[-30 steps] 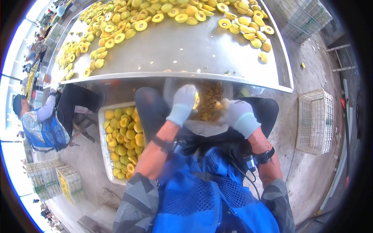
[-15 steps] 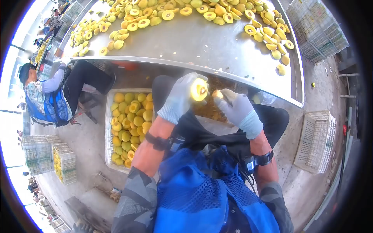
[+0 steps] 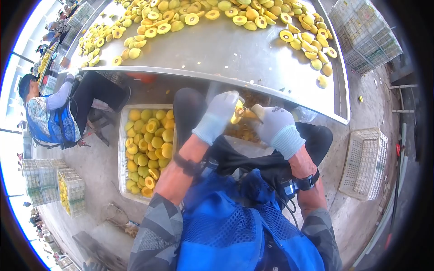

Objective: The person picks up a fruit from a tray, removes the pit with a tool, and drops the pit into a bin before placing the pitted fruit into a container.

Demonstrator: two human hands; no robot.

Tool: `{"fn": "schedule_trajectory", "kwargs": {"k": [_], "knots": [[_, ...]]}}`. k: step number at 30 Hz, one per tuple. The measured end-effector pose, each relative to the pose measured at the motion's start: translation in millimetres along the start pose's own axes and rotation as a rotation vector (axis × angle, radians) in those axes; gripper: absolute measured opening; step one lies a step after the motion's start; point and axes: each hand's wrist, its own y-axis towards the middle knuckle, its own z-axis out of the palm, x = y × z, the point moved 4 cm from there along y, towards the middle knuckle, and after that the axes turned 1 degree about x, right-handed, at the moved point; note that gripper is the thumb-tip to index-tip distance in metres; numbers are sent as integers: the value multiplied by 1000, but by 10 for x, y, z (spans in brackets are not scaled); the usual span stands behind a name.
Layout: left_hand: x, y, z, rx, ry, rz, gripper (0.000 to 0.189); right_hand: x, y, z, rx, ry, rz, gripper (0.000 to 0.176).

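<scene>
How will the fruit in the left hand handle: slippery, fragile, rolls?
Probably slippery: the fruit shows bare yellow flesh in the gloved left hand. Likely soft, so a hard squeeze may bruise it. Cut halves on the steel table rest cut face up, so one should rock or slide, not roll.

The surface (image 3: 217,49) fills twelve o'clock, with kiwifruit halves (image 3: 181,18) spread along its far and right parts. Just before its near edge, at centre, the left hand (image 3: 219,115) and right hand (image 3: 273,124) meet around a held kiwifruit (image 3: 237,113), above the person's lap. On the floor at nine o'clock lies a crate of kiwifruit (image 3: 120,149); at three, a basket (image 3: 366,162). A seated co-worker (image 3: 49,117) is at ten o'clock, and stacked crates (image 3: 54,180) at eight.
</scene>
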Motion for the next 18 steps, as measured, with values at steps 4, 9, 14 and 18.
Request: {"fn": "schedule_trajectory", "kwargs": {"k": [4, 9, 14, 18], "knots": [[-88, -9, -114, 58, 439, 191, 29, -256, 27, 84, 92, -67, 151, 29], [-137, -20, -191, -4, -41, 68, 41, -331, -79, -30, 20, -43, 232, 32], [-381, -313, -833, -267, -378, 199, 30, -620, -128, 165, -88, 104, 157, 33], [-220, -871, -1749, -351, -185, 260, 36, -673, -213, 373, 28, 458, 251, 36]]}}
